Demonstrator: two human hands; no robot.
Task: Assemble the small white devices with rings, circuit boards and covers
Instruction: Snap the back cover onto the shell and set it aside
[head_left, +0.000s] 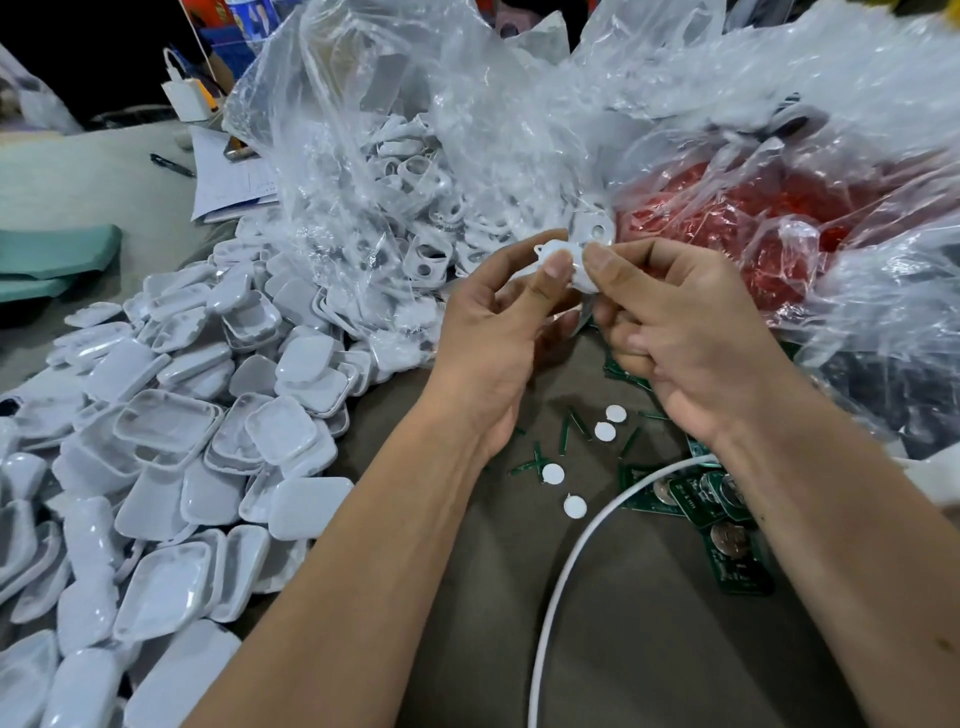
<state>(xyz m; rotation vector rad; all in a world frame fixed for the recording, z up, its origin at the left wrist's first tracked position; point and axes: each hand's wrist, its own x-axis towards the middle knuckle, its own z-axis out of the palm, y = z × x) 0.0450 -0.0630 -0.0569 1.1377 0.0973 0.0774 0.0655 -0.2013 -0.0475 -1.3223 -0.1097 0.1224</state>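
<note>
White device (563, 265) sits pinched between both hands, raised above the brown surface (649, 623) and just in front of the clear bag of white shells (395, 218). The left hand (498, 332) has its grip closed on the device, thumb pressed on the near face and fingers curled behind. The right hand (675, 338) also holds it, thumb on its right edge, remaining fingers folded beneath. A flat white piece with a round hole (595, 231) shows just behind the device; whether it is already joined to it I cannot tell.

It looks like a light, stiff, thin moulded plastic part, smooth and rather slippery, so best held by the rim rather than the glossy face; hard squeezing could crack it or spring a clip.

Left of the hands lies the heap of white covers (171, 457). Below the right hand lie green circuit boards (722, 509), small white discs (574, 506) and a white cable (576, 561). A red-filled bag (753, 223) lies right of the device.
</note>
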